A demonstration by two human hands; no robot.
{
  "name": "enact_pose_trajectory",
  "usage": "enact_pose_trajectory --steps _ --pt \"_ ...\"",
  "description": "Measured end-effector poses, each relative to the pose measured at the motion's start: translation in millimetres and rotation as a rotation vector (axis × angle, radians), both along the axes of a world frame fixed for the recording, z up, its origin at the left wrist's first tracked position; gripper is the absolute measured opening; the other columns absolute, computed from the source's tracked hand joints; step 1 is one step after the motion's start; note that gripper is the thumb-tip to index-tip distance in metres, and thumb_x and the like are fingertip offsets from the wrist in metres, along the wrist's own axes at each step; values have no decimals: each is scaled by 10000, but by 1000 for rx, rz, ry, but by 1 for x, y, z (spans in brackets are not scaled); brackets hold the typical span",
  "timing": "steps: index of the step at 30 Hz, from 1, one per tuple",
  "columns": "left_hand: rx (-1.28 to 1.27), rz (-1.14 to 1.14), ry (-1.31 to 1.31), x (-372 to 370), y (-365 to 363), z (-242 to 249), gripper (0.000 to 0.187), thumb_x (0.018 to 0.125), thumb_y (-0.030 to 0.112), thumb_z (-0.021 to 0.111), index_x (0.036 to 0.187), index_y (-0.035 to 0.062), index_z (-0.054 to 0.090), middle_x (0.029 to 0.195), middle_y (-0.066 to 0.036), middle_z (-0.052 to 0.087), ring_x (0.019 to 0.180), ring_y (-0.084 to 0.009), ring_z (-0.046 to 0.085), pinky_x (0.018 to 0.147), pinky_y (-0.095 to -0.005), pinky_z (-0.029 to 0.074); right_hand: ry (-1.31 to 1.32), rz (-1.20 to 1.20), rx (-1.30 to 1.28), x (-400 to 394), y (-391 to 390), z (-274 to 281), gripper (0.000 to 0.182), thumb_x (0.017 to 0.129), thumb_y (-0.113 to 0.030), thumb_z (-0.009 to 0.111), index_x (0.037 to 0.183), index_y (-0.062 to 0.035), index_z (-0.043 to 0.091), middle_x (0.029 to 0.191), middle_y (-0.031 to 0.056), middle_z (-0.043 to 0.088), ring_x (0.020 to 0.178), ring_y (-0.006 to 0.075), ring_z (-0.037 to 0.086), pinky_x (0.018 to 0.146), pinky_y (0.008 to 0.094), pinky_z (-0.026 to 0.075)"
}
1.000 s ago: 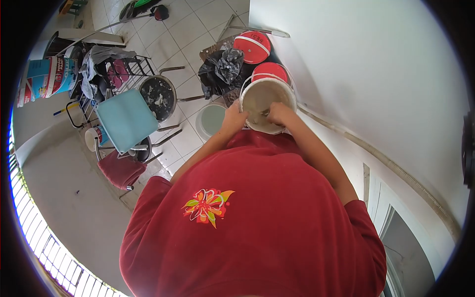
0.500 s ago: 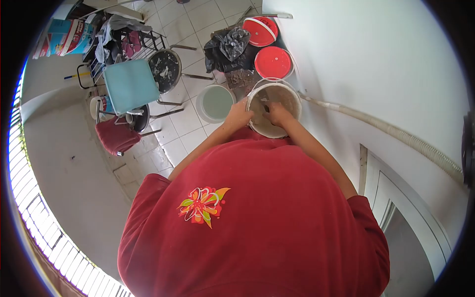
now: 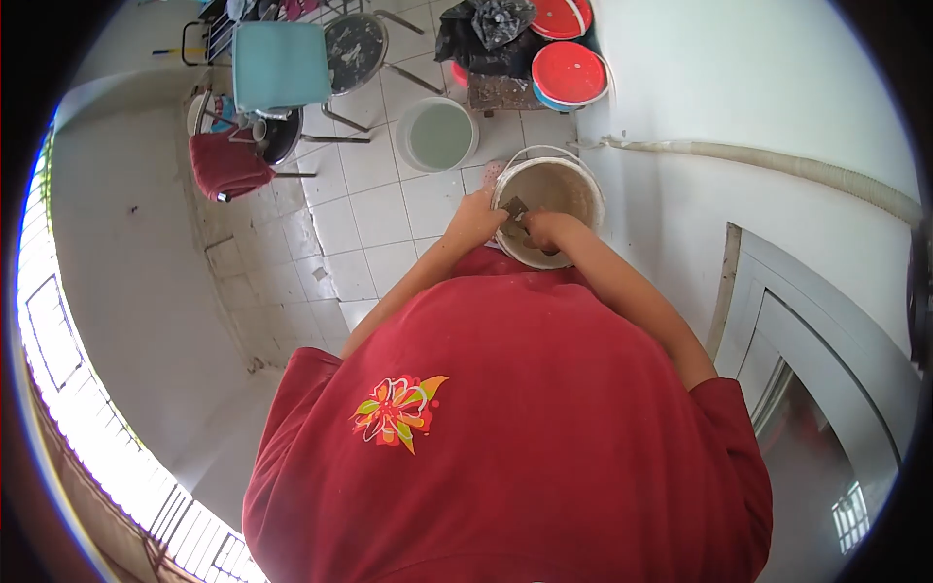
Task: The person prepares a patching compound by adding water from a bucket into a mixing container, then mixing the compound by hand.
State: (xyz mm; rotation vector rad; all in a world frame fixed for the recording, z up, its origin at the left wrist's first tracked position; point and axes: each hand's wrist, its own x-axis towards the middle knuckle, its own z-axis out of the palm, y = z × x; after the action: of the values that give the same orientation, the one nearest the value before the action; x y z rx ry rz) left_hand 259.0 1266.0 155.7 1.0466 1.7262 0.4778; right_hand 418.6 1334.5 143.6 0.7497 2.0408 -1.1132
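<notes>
A whitish bucket [image 3: 571, 185] with a raised wire handle is held close against the front of my red shirt. My left hand [image 3: 475, 218] is closed over its left rim, fingers partly hidden by the edge. Down inside the bucket, my right hand [image 3: 556, 231] is wrapped round a putty knife, its handle mostly covered by the fingers. The knife's dark, flat blade [image 3: 513, 207] lies near the left inner wall, close to my left hand's fingertips. A greyish-beige paste smears the bucket's inside.
A pail of cloudy water [image 3: 437, 136] stands on the tiled floor [image 3: 374, 209]. Beyond it are red-lidded buckets [image 3: 569, 73] and a black plastic bag [image 3: 476, 44]. Chairs [image 3: 282, 66] stand at the upper left, and a hose [image 3: 758, 151] runs along the right wall.
My view has shifted, and the water pail, chairs and lidded buckets sit higher in it. The bucket in my hands is farther from them. The knife's blade has moved lower inside the bucket.
</notes>
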Motion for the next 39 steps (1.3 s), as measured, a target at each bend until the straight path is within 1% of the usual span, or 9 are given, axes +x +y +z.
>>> enact_pose_trajectory --steps 7,10,14,16,18,22,32,35,39 --pt "-59 257 -102 -26 -60 15 406 721 57 513 1116 -35 537 825 -170 630 686 -215 643 569 -336 555 -115 293 -101 -46 -9 17 312 743 -151 561 1000 -4 660 912 187 670 818 322 657 722 390 521" --pt "-102 493 -206 -40 -87 24 348 725 93 527 1046 -41 543 824 -222 634 762 -328 655 689 -392 532 -165 141 -228 -73 -9 30 305 737 -174 578 963 11 663 937 211 659 848 330 650 752 398 514" --pt "-31 464 -82 -60 -131 4 382 733 77 514 1098 -32 534 823 -205 634 747 -296 643 660 -380 539 278 118 163 -113 -25 3 305 797 -191 535 946 43 662 1014 252 627 869 349 641 782 425 508" --pt "28 469 -41 -70 -149 5 411 739 58 508 1140 -32 525 819 -169 632 700 -224 642 582 -341 565 -139 230 197 -144 -47 -12 330 798 -122 529 1083 2 637 1144 204 596 1038 327 598 880 412 478" --pt "31 493 31 -82 -169 13 392 721 105 514 1086 -37 539 884 -305 615 855 -461 592 781 -477 470 -192 421 212 -165 -79 -10 345 797 -107 527 1114 -23 635 1234 166 553 1120 307 558 927 389 459" --pt "24 624 -18 -116 -235 11 394 717 103 526 1086 -34 545 892 -299 619 889 -449 592 804 -474 464 -283 366 192 -213 -155 -3 339 777 -97 552 1097 -42 651 1249 149 550 1139 301 547 936 380 456" --pt "36 1095 -58 -225 -403 18 449 723 82 531 1150 -55 517 924 -273 621 865 -422 609 796 -448 478 -285 724 60 -367 -302 6 309 777 -105 448 943 9 682 1036 209 641 895 279 653 717 384 500" --pt "100 1208 -76 -251 -433 27 483 726 84 524 1186 -60 498 902 -275 625 846 -423 614 768 -450 487 -448 368 -104 -421 -321 24 254 774 -92 431 754 42 645 855 263 631 631 271 631 530 392 489" --pt "95 1172 167 -292 -462 49 541 718 78 510 1239 -60 466 869 -307 614 854 -454 600 782 -471 478 -179 572 161 -495 -357 64 267 767 -78 447 824 48 676 923 278 639 803 304 668 685 419 529"
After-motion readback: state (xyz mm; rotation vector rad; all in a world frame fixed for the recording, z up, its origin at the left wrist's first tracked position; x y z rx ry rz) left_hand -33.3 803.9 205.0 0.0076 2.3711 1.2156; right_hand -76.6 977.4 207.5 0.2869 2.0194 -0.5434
